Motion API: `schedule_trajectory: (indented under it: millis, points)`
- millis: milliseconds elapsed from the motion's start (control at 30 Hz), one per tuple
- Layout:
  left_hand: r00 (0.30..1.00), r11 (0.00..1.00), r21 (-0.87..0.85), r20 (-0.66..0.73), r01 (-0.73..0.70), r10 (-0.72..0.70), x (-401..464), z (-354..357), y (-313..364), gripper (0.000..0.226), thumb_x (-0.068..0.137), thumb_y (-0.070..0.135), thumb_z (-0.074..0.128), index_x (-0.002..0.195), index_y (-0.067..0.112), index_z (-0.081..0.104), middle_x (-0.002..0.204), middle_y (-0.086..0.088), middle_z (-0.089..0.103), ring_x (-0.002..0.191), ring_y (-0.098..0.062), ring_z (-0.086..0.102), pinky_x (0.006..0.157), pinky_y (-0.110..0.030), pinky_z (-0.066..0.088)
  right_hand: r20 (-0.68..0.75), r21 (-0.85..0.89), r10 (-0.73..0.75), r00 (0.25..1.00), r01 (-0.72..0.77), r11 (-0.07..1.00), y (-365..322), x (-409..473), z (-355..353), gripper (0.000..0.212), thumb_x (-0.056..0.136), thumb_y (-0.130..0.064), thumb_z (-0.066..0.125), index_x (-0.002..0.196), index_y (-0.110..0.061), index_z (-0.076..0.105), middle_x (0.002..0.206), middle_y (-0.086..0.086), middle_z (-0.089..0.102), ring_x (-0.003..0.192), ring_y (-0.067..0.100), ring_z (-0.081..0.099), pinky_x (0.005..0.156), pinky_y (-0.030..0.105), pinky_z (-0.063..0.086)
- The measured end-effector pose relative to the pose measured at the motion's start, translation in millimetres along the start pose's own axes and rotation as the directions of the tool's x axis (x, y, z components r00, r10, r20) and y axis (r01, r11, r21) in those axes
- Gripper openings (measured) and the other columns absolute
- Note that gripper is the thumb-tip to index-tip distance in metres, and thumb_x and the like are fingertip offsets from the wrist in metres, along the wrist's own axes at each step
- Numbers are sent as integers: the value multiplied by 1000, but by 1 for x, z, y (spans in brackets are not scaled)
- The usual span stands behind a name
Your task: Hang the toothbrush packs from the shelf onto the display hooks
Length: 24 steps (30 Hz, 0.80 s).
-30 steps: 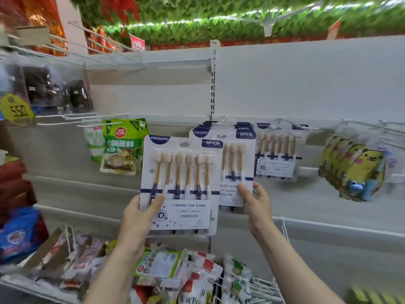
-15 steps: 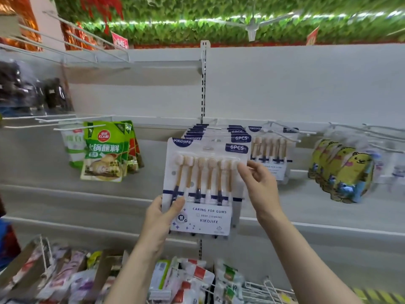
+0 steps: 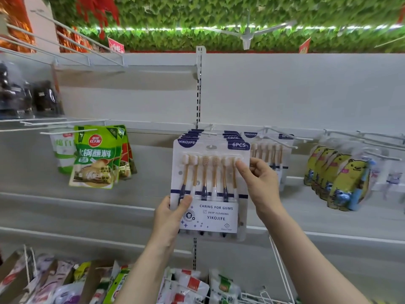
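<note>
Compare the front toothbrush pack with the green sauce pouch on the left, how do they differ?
The toothbrush pack is a flat white card with a navy stripe; the green pouch is a soft printed bag. The left hand grips the pack's lower corner and the right hand touches its right edge; nothing touches the pouch. The pack is larger in view. Both sit at hook level.

Front white-and-navy card toothbrush pack (image 3: pixel 210 187): "YIKOJIFE" on navy tab top left, "6PCS" on navy tab top right. Lower white panel reads "CARING FOR GUMS", "DEEP CLEANING", "YIKOJIFE"; small print beneath too fine to read. Second hanging toothbrush pack to the right (image 3: pixel 271 159): "YIKOJIFE" on its top tab. Green foil sauce pouch (image 3: pixel 96 156): large white Chinese characters, red round brand badge, blurred. Red hanging signs overhead (image 3: pixel 116 45): illegible.
</note>
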State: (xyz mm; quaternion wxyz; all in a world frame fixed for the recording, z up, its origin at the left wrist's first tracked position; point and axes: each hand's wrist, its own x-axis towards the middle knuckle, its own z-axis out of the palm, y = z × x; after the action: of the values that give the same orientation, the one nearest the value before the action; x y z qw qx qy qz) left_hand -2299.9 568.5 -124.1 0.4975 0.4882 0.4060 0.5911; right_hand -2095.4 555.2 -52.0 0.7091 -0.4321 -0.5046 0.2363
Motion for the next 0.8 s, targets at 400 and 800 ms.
schedule_trajectory:
  millis: [400,800]
  points:
    - [1000,1000,19,17,-21,20,26,4,-6,26,88,27,72,108,12,65,100,-6,76,94,-24,73,80,-39,59,-20,-126,39,999,-41,991,5,12,7,24,91,-35,71,109,-23,61,97,-2,70,86,5,65,74,15,50]
    - [997,996,52,47,-68,66,29,-4,-9,19,89,27,70,102,14,63,94,1,73,82,-8,69,61,-17,51,-4,-193,94,996,-93,977,1,2,4,33,91,-37,71,116,-18,59,94,2,67,82,10,61,76,25,49]
